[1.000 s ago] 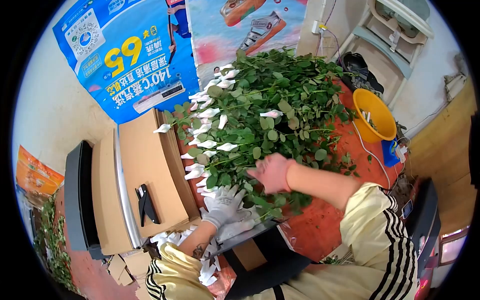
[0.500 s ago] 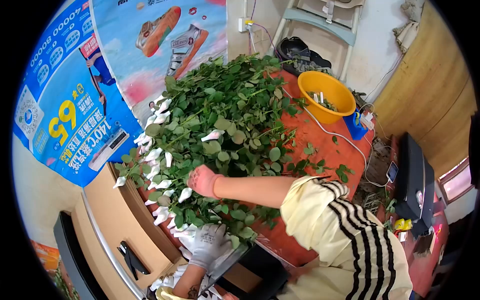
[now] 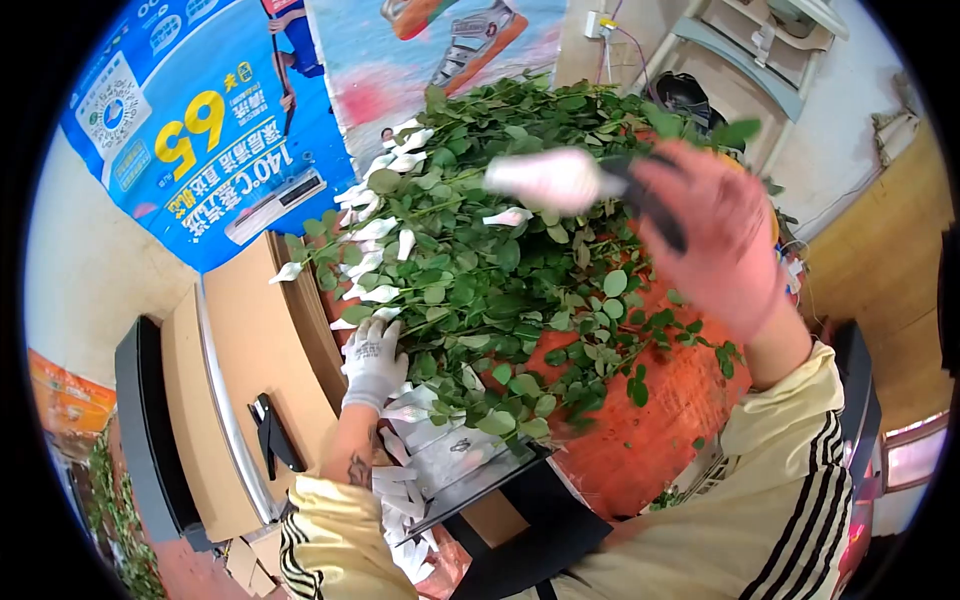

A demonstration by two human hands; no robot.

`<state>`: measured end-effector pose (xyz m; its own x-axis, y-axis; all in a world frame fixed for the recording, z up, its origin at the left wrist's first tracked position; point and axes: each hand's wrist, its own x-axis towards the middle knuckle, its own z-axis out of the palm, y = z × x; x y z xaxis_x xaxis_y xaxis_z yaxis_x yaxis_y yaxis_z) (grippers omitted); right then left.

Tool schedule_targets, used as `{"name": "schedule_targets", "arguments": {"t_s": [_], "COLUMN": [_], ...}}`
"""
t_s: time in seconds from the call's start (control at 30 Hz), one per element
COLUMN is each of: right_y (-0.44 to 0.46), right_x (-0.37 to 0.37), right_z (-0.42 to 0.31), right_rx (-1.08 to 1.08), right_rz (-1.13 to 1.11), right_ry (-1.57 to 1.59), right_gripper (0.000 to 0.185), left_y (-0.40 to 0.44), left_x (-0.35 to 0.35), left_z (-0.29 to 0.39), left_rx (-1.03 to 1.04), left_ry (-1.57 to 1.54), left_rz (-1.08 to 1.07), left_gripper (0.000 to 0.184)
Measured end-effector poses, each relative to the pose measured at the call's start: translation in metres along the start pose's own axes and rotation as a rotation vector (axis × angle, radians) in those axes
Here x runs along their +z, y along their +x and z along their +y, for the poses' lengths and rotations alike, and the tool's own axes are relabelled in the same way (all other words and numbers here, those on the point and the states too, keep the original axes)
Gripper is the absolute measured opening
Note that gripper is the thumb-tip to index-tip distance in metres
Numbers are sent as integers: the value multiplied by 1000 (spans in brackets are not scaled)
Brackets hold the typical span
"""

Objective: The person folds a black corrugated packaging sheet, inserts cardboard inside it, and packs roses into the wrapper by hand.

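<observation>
My right hand (image 3: 720,235), in a pink glove and blurred by motion, is raised over the right side of the pile of leafy rose stems (image 3: 470,250). Its fingers are closed round a rose whose white-sleeved bud (image 3: 545,182) points left. A curved black thing (image 3: 655,205) is also at those fingers, too blurred to name. My left hand (image 3: 372,362), in a pale glove, reaches with fingers apart to the white-sleeved buds (image 3: 380,294) at the pile's left edge. Below it, more white sleeves (image 3: 400,490) lie beside a grey metal plate (image 3: 455,460).
The pile rests on a red-covered table (image 3: 640,440). Cardboard sheets (image 3: 270,330) stand at left, with a black stapler-like tool (image 3: 272,435) on them. A black box (image 3: 530,530) is in front of me. Posters (image 3: 200,130) hang behind; a folded chair (image 3: 750,70) stands at the back.
My right hand has risen from the pile and swung right, now holding a rose. My left hand has moved up and left from the metal plate to the buds. The view has shifted.
</observation>
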<state>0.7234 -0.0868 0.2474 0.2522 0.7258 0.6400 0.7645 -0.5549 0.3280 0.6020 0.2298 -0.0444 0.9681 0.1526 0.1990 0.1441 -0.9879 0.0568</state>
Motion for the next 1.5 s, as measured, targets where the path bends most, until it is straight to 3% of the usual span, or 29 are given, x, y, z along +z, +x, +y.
{"name": "schedule_targets", "arguments": {"t_s": [0.03, 0.07, 0.1, 0.13, 0.17, 0.2, 0.23, 0.3, 0.37, 0.4, 0.43, 0.5, 0.57, 0.6, 0.67, 0.73, 0.83, 0.97, 1.07, 1.1, 1.13, 1.2, 1.23, 1.27, 1.33, 1.4, 1.43, 1.5], "right_y": [-2, -21, -39, -78, -84, -91, -87, -97, -109, -107, -104, -94, -52, -45, -19, -10, -10, -32, -17, -5, -6, 2, 4, 2, -1, -3, -4, -5], "right_x": [-2, 20, 43, 101, 95, 90, 96, 109, 121, 126, 131, 153, 166, 192, 222, 242, 259, 280, 272, 267, 268, 268, 271, 270, 267, 265, 264, 262], "right_z": [-15, -25, -34, -49, -68, -87, -95, -103, -114, -118, -121, -131, -153, -168, -188, -195, -198, -206, -202, -197, -196, -186, -181, -181, -181, -182, -181, -181], "right_rx": [-69, 28, 265, 272, -93, -455, -420, -432, -489, -495, -466, -456, -262, -300, -191, -34, 47, -128, -142, -113, -57, 83, 92, 88, 23, 39, 18, -23], "right_rz": [-33, -335, -592, -603, -684, -613, -946, -1008, -1088, -1081, -832, -338, -497, -467, -695, -759, -833, -586, -657, -707, -534, -479, -516, -517, -504, -538, -538, -552], "right_ry": [10, 505, 936, 1386, 815, 263, 370, 447, 464, 476, 473, 414, 545, 497, 696, 837, 943, 757, 755, 826, 794, 904, 964, 964, 841, 867, 871, 845], "right_gripper": [12, 9, 12, 11, 8, 13, 30, 28, 33, 33, 43, 56, 52, 48, 40, 39, 44, 52, 53, 44, 35, 38, 40, 40, 43, 39, 41, 42], "left_y": [5, 10, 15, 19, 18, 20, 21, 23, 22, 22, 21, 31, 33, 33, 33, 16, 0, 3, 13, 12, 11, 8, 9, 9, -7, -4, -4, -2], "left_x": [5, 2, -1, -5, -3, -9, -17, -22, -28, -34, -45, -61, -49, -50, -57, -38, -34, -45, -79, -86, -82, -62, -50, -30, -27, -17, -11, -11], "left_z": [-6, -8, -8, -10, -14, -14, -12, -22, -36, -38, -37, -34, -50, -51, -50, -60, -55, -71, -74, -75, -76, -77, -78, -86, -71, -62, -57, -61], "left_rx": [-92, -93, -148, -202, -205, -201, -187, -228, -203, -202, -119, -178, -212, -219, -247, -178, -240, -227, -241, -224, -225, -447, -688, -521, -320, -153, -124, -170], "left_ry": [-22, -19, -62, -101, -94, -85, 6, 42, -33, -35, -22, -73, -204, -195, -76, -45, -8, -327, -579, -737, -736, -1966, -1865, -1623, -670, -168, -157, -210], "left_rz": [-194, -193, -325, -457, -407, -409, -427, -498, -450, -389, -290, -359, -373, -370, -538, -628, -554, -461, -341, -238, -239, 117, 164, 4, -237, -363, -261, -280], "left_gripper": [57, 57, 60, 64, 66, 66, 67, 62, 38, 31, 26, 25, 27, 27, 35, 43, 43, 41, 42, 42, 42, 39, 34, 31, 33, 46, 41, 41]}}
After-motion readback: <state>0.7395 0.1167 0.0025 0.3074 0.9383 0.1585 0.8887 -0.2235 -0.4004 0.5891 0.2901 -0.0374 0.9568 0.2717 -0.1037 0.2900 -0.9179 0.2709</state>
